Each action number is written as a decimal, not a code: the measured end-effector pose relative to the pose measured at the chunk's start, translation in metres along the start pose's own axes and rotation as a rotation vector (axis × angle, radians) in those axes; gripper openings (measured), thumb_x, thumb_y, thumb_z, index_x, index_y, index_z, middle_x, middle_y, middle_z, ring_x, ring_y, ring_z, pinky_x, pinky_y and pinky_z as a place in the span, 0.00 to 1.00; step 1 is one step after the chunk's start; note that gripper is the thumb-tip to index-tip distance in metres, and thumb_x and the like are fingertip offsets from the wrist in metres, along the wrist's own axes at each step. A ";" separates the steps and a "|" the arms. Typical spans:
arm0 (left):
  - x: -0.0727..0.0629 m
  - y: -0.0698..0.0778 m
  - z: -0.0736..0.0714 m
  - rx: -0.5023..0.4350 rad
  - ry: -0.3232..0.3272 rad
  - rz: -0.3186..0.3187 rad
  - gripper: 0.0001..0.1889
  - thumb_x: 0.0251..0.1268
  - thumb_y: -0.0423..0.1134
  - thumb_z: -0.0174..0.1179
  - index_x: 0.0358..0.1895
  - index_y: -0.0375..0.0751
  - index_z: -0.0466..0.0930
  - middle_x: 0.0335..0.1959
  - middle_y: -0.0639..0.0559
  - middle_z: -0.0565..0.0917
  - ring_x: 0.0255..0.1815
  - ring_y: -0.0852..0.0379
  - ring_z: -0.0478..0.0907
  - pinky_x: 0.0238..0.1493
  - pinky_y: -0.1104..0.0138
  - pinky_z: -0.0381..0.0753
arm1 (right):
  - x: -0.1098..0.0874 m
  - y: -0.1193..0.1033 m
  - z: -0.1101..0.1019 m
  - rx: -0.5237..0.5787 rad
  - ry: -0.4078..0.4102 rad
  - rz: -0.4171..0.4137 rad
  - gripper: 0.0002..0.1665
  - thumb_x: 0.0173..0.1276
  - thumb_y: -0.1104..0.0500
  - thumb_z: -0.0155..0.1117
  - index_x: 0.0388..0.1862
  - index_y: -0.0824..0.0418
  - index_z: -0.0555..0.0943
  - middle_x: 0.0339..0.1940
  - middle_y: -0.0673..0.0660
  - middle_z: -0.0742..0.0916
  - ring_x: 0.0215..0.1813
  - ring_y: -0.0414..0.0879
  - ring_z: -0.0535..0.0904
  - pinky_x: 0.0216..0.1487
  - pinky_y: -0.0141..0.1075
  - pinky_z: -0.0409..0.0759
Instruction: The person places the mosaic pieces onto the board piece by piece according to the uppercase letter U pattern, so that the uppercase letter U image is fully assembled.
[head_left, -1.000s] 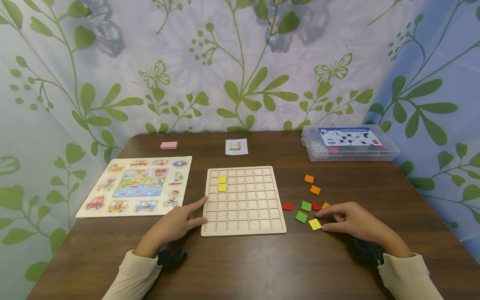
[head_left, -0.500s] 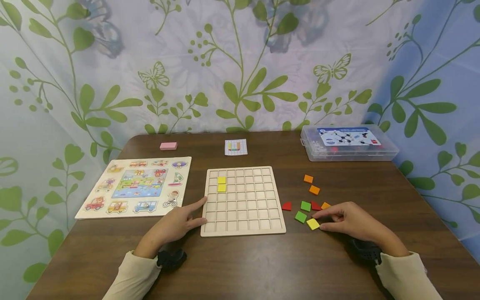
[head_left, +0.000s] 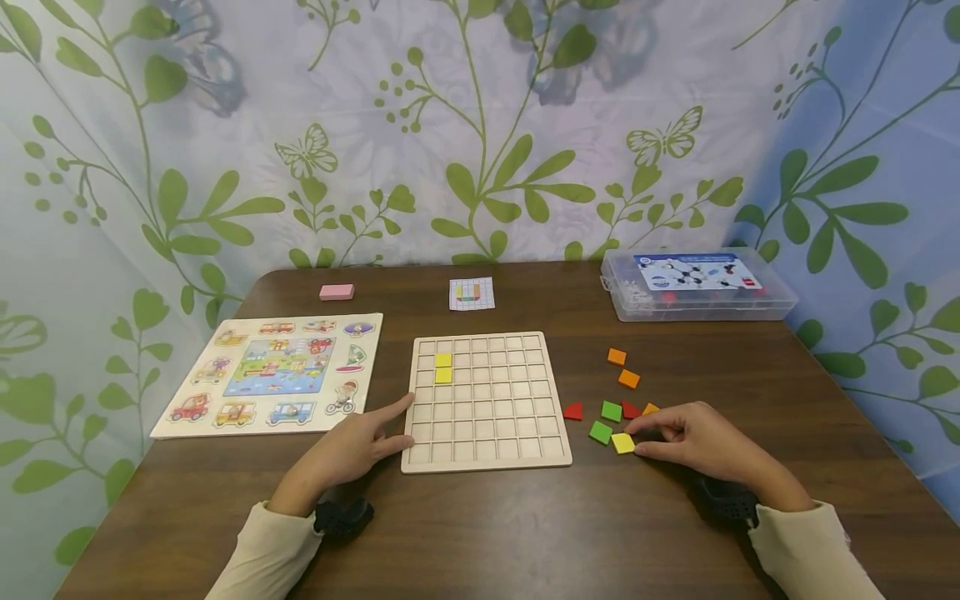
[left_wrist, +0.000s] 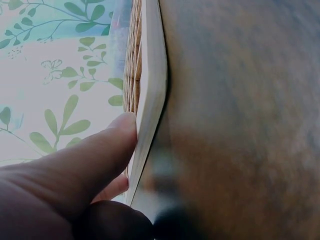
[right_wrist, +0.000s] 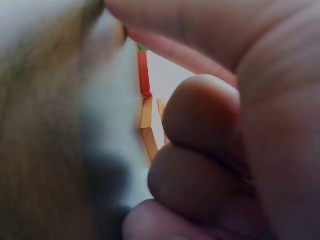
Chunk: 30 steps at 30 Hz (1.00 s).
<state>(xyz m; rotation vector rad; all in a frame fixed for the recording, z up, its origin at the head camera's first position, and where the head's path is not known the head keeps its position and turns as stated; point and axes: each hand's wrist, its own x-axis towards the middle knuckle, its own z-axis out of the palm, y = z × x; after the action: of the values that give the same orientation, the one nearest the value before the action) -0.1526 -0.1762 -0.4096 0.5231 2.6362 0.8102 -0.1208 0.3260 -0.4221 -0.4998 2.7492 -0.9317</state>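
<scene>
head view: left fingers [head_left: 392,411] spread wide, touching board [head_left: 486,410]; right fingers [head_left: 660,451] slightly apart, pinching yellow tile [head_left: 622,443].

We could read no words or numbers; print on the label [head_left: 697,272] of the clear plastic case [head_left: 705,311] was too small.

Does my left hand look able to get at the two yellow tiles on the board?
Probably yes: the left hand touches the board, and nothing stands between it and the yellow tiles, which lie uncovered.
</scene>
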 end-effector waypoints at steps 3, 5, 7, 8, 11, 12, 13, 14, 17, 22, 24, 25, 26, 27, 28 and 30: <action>0.000 0.000 0.000 -0.001 0.000 -0.006 0.36 0.75 0.52 0.61 0.81 0.52 0.60 0.16 0.56 0.69 0.16 0.61 0.61 0.24 0.65 0.66 | 0.001 -0.001 0.004 -0.035 0.043 0.001 0.15 0.62 0.40 0.76 0.47 0.40 0.90 0.14 0.40 0.64 0.18 0.35 0.59 0.21 0.32 0.59; 0.000 0.000 0.000 -0.003 -0.001 -0.010 0.36 0.74 0.52 0.61 0.81 0.52 0.60 0.16 0.56 0.69 0.16 0.61 0.61 0.24 0.65 0.66 | 0.002 -0.003 0.007 -0.070 0.079 -0.014 0.15 0.62 0.41 0.77 0.46 0.40 0.90 0.14 0.39 0.63 0.18 0.35 0.57 0.21 0.32 0.58; 0.000 0.000 0.000 -0.002 -0.002 -0.012 0.36 0.74 0.52 0.61 0.81 0.52 0.60 0.16 0.56 0.69 0.16 0.61 0.61 0.24 0.65 0.66 | 0.003 -0.004 0.010 -0.104 0.119 -0.044 0.13 0.62 0.42 0.77 0.45 0.41 0.90 0.13 0.38 0.62 0.18 0.34 0.56 0.21 0.31 0.57; 0.000 0.000 0.000 -0.002 -0.002 -0.012 0.36 0.74 0.52 0.61 0.81 0.52 0.60 0.16 0.56 0.69 0.16 0.61 0.61 0.24 0.65 0.66 | 0.004 -0.005 0.011 -0.119 0.138 -0.061 0.13 0.62 0.43 0.78 0.44 0.41 0.91 0.13 0.38 0.62 0.17 0.33 0.55 0.21 0.30 0.56; 0.000 0.000 0.000 -0.001 -0.001 -0.009 0.36 0.75 0.52 0.61 0.81 0.52 0.60 0.16 0.56 0.69 0.16 0.61 0.60 0.25 0.65 0.66 | 0.004 -0.007 0.013 -0.129 0.166 -0.099 0.11 0.62 0.46 0.79 0.43 0.43 0.91 0.13 0.37 0.61 0.17 0.32 0.55 0.21 0.30 0.55; 0.000 0.000 0.000 0.000 0.000 -0.008 0.36 0.74 0.52 0.61 0.81 0.52 0.60 0.16 0.56 0.69 0.16 0.61 0.60 0.25 0.65 0.66 | 0.004 -0.007 0.013 -0.123 0.167 -0.104 0.11 0.61 0.47 0.79 0.43 0.44 0.91 0.13 0.37 0.61 0.17 0.32 0.55 0.21 0.30 0.56; 0.000 0.000 0.000 -0.001 0.000 -0.007 0.36 0.74 0.52 0.61 0.81 0.52 0.60 0.16 0.56 0.69 0.16 0.61 0.60 0.24 0.65 0.66 | 0.004 -0.008 0.013 -0.116 0.162 -0.105 0.11 0.62 0.48 0.79 0.43 0.45 0.91 0.13 0.37 0.61 0.17 0.32 0.55 0.21 0.31 0.56; 0.000 0.000 0.000 -0.002 -0.001 -0.007 0.36 0.74 0.52 0.61 0.81 0.52 0.60 0.16 0.56 0.69 0.16 0.61 0.60 0.24 0.65 0.66 | 0.004 -0.008 0.013 -0.106 0.157 -0.101 0.11 0.61 0.48 0.79 0.42 0.45 0.91 0.13 0.37 0.61 0.17 0.33 0.56 0.21 0.31 0.56; 0.000 0.000 0.000 -0.002 0.001 -0.003 0.36 0.74 0.52 0.61 0.81 0.52 0.60 0.16 0.56 0.68 0.16 0.61 0.61 0.24 0.65 0.66 | 0.004 -0.010 0.012 -0.087 0.142 -0.078 0.11 0.62 0.47 0.79 0.42 0.46 0.91 0.14 0.38 0.62 0.17 0.33 0.57 0.21 0.31 0.57; 0.001 -0.001 0.001 -0.004 0.003 -0.007 0.36 0.74 0.52 0.61 0.81 0.52 0.60 0.16 0.56 0.69 0.16 0.61 0.61 0.24 0.65 0.66 | 0.004 -0.011 0.012 -0.081 0.149 -0.065 0.11 0.61 0.48 0.79 0.42 0.46 0.90 0.14 0.38 0.63 0.18 0.33 0.58 0.21 0.31 0.57; 0.001 -0.002 0.001 -0.006 0.002 -0.012 0.36 0.74 0.52 0.61 0.81 0.53 0.60 0.16 0.56 0.69 0.16 0.61 0.61 0.24 0.65 0.66 | 0.004 -0.012 0.012 -0.079 0.156 -0.072 0.11 0.62 0.48 0.79 0.42 0.47 0.90 0.14 0.38 0.63 0.18 0.33 0.58 0.21 0.31 0.57; 0.001 -0.002 0.001 -0.008 0.001 -0.015 0.36 0.74 0.52 0.61 0.81 0.53 0.60 0.16 0.56 0.69 0.16 0.61 0.61 0.24 0.65 0.66 | 0.004 -0.012 0.012 -0.076 0.160 -0.075 0.11 0.62 0.48 0.79 0.42 0.47 0.90 0.14 0.38 0.63 0.18 0.33 0.58 0.21 0.31 0.57; 0.001 -0.002 0.002 -0.010 0.000 -0.016 0.36 0.74 0.52 0.61 0.81 0.53 0.60 0.16 0.56 0.70 0.16 0.61 0.61 0.24 0.65 0.66 | 0.004 -0.012 0.012 -0.071 0.166 -0.078 0.11 0.62 0.48 0.79 0.41 0.47 0.90 0.14 0.38 0.63 0.18 0.33 0.58 0.21 0.31 0.57; 0.001 -0.003 0.002 -0.012 0.000 -0.017 0.36 0.74 0.52 0.61 0.81 0.53 0.60 0.16 0.56 0.70 0.16 0.61 0.61 0.24 0.65 0.66 | 0.004 -0.013 0.013 -0.067 0.172 -0.082 0.11 0.62 0.48 0.79 0.41 0.47 0.90 0.14 0.37 0.63 0.18 0.33 0.58 0.20 0.31 0.57; 0.001 -0.003 0.002 -0.013 0.000 -0.018 0.36 0.74 0.52 0.61 0.81 0.53 0.60 0.16 0.56 0.70 0.16 0.61 0.62 0.24 0.65 0.66 | 0.004 -0.013 0.013 -0.062 0.179 -0.087 0.11 0.62 0.48 0.79 0.41 0.47 0.90 0.14 0.37 0.63 0.17 0.33 0.58 0.21 0.31 0.57; 0.001 -0.003 0.002 -0.015 0.000 -0.017 0.36 0.74 0.52 0.61 0.81 0.53 0.60 0.16 0.56 0.70 0.16 0.61 0.62 0.24 0.65 0.66 | 0.005 -0.014 0.014 -0.055 0.192 -0.105 0.11 0.62 0.48 0.79 0.41 0.47 0.90 0.14 0.37 0.63 0.17 0.33 0.57 0.20 0.31 0.57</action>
<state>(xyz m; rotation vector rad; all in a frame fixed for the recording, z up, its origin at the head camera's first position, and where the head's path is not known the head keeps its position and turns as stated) -0.1537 -0.1770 -0.4127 0.4959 2.6290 0.8243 -0.1174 0.3063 -0.4251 -0.5985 2.9522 -0.9779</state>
